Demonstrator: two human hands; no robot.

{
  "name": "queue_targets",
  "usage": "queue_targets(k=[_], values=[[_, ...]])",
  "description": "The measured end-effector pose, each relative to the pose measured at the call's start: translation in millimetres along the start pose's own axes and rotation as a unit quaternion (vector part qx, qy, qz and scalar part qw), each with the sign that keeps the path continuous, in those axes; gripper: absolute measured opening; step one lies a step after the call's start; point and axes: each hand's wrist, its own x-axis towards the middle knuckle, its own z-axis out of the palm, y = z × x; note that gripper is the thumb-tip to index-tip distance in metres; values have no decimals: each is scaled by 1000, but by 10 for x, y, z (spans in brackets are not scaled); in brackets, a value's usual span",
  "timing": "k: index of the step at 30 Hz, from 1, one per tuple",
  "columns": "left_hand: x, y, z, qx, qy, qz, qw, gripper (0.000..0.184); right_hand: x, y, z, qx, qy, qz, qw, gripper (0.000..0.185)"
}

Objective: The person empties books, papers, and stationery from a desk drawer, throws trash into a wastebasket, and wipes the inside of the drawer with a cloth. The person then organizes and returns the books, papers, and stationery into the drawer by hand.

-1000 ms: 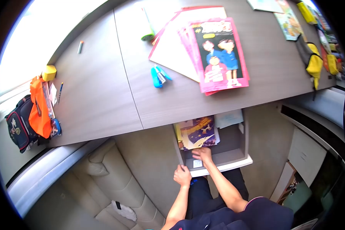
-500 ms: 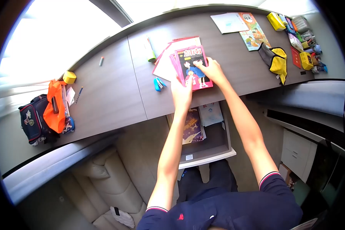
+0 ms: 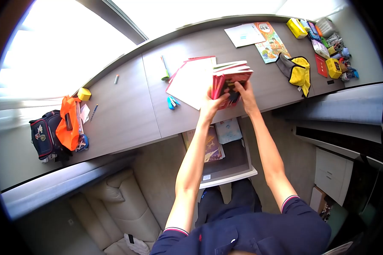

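A stack of small books (image 3: 233,80) with pink and red covers is between my hands above the desk's front edge, tilted so its page edges face up and away. My left hand (image 3: 212,104) grips the near left side, thumb on the front cover. On the right side, my right hand (image 3: 247,94) is closed round the books, thumb on the cover. Behind and left of them lie white sheets (image 3: 191,78) with red-edged ones beneath. Close to my left hand is a blue stapler (image 3: 172,103). Below my forearms, an open drawer (image 3: 232,159) holds a purple-and-gold book (image 3: 212,146) and a pale booklet (image 3: 228,130).
A green-capped item (image 3: 164,73) lies beyond the sheets. To the right are a colourful textbook (image 3: 271,44), a white paper (image 3: 244,35) and a yellow-grey pouch (image 3: 300,74). An orange bag (image 3: 68,123) and a dark bag (image 3: 44,134) stand at the left end.
Both hands have lifted the books off the sheets, moved them right and tipped them, so the page edges now show. The white sheets beneath are uncovered. The view has shifted slightly.
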Motion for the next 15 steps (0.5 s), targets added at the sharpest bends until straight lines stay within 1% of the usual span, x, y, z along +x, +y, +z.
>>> queue_targets(k=[1,2,3,5,6,7,9,10,11,13,14,15], values=[[44,-155,49,-29,-21,-9,999,51,7,-5,-70,-29,35,-51,998,36],[134,-387,27,-25,-65,-10,998,54,-31,-95,-99,-25,39,-40,998,40],[163,-459,89,-16,-82,3,996,53,-27,-17,-230,-107,53,-28,992,47],[110,-622,205,-40,-43,42,997,54,-88,173,-342,-120,50,-95,987,56],[81,-584,258,22,-18,105,994,45,-123,236,-390,-103,45,-98,989,63],[21,-548,294,21,-11,100,995,45,-193,280,-455,-103,42,-91,990,63],[10,-479,316,127,17,81,988,41,-235,272,-507,-133,61,-125,981,67],[-25,-443,350,116,17,98,988,38,-232,283,-541,-162,49,-136,976,68],[-10,-543,332,101,13,95,990,39,-208,359,-573,-159,48,-133,977,68],[-9,-614,333,60,1,104,993,42,-209,557,-660,-104,54,-118,986,67],[-39,-494,366,91,15,96,991,46,-168,566,-702,-144,59,-90,984,64],[21,-529,376,48,11,84,995,50,-79,418,-584,-136,69,-109,982,58]])
